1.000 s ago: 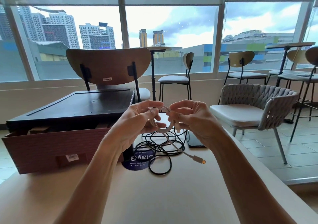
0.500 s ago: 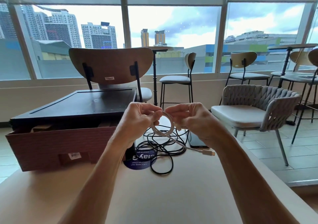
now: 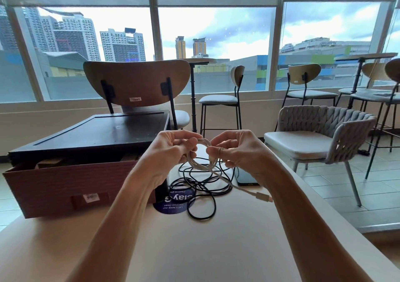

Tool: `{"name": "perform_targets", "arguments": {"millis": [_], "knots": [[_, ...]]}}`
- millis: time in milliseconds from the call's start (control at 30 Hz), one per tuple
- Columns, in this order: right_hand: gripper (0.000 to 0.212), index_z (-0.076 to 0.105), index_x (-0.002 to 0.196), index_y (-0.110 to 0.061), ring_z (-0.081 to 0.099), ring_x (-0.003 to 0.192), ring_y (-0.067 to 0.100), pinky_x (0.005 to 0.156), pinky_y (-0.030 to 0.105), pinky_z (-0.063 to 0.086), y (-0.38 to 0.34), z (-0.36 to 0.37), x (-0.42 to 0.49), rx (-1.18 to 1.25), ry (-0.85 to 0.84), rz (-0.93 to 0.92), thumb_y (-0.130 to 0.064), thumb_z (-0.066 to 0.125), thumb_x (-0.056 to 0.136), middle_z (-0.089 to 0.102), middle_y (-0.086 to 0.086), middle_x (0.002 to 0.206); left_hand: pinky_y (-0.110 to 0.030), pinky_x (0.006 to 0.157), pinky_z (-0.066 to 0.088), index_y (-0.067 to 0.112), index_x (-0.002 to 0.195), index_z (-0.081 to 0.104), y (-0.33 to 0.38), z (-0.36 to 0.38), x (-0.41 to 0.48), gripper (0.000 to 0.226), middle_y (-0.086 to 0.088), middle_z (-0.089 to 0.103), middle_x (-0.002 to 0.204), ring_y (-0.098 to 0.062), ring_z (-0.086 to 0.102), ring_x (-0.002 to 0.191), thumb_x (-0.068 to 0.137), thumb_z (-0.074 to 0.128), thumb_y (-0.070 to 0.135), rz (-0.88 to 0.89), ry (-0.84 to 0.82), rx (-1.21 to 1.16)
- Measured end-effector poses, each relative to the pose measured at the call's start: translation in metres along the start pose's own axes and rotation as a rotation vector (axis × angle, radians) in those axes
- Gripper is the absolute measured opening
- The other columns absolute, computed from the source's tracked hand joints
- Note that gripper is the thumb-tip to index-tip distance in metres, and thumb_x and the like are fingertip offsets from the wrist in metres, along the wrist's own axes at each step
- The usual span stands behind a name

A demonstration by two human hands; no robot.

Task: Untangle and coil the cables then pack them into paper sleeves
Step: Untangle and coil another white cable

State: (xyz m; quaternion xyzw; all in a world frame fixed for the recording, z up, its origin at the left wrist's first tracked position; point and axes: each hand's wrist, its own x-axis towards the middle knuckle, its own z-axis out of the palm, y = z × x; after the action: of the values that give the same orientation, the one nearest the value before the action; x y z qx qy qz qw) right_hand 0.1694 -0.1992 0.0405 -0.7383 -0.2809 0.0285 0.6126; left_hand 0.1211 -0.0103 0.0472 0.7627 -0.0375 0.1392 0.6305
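Observation:
A white cable (image 3: 201,153) is wound into a small coil held above the table between both hands. My left hand (image 3: 171,151) grips the coil's left side and my right hand (image 3: 236,151) pinches its right side. The cable's free tail runs down to the right and ends in a pale connector (image 3: 263,197) hanging just above the tabletop. Below the hands a black cable (image 3: 201,186) lies in a loose tangle on the beige table (image 3: 194,249).
A brown cardboard box (image 3: 71,186) with a black flat panel (image 3: 97,132) on top stands at the left. A dark phone (image 3: 245,177) lies right of the tangle, a blue round sticker (image 3: 175,203) under it. Chairs and a grey armchair (image 3: 320,134) stand beyond the table.
The white cable's free tail has grown shorter as more of it went onto the coil; the connector has swung farther right. Both hands stay on the coil.

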Motion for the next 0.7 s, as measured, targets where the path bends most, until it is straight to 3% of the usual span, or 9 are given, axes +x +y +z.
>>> {"name": "perform_targets", "arguments": {"millis": [167,333,500,700], "knots": [[0.016,0.071,0.096,-0.008,0.066,0.071,0.011,0.066,0.024,0.053,0.0037,0.003,0.0028,-0.077,0.005,-0.038,-0.017,0.077,0.086,0.075,0.011,0.085,-0.016,0.06,0.048,0.016,0.099,0.075,0.001,0.0041,-0.0023,0.014,-0.004,0.068,0.08,-0.009,0.064,0.067,0.097,0.063,0.009,0.042,-0.026,0.088],[0.028,0.072,0.096,-0.008,0.072,0.075,0.018,0.072,0.029,0.059,0.0029,0.0063,0.0017,-0.005,-0.014,-0.046,-0.028,0.081,0.078,0.076,0.013,0.086,-0.018,0.058,0.051,0.016,0.099,0.076,0.0033,0.007,-0.0049,0.015,-0.007,0.073,0.084,-0.007,0.062,0.06,0.09,0.071,0.026,0.079,-0.03,0.166],[0.023,0.063,0.086,-0.005,0.073,0.076,0.021,0.071,0.03,0.058,0.0016,0.0026,-0.0014,0.076,-0.044,-0.046,-0.011,0.083,0.076,0.075,0.015,0.085,-0.027,0.062,0.05,0.015,0.089,0.078,0.0071,0.0054,-0.0055,0.015,-0.006,0.075,0.081,-0.01,0.059,0.059,0.087,0.074,0.03,0.037,-0.003,0.095],[0.021,0.065,0.085,0.005,0.073,0.073,0.022,0.067,0.026,0.057,0.0011,0.0036,-0.0027,0.072,-0.079,-0.103,-0.004,0.082,0.075,0.073,0.023,0.085,-0.022,0.056,0.043,0.017,0.088,0.078,0.0095,-0.0003,-0.0076,0.018,-0.002,0.074,0.08,-0.007,0.055,0.058,0.08,0.08,0.033,-0.014,-0.053,0.122]]}}
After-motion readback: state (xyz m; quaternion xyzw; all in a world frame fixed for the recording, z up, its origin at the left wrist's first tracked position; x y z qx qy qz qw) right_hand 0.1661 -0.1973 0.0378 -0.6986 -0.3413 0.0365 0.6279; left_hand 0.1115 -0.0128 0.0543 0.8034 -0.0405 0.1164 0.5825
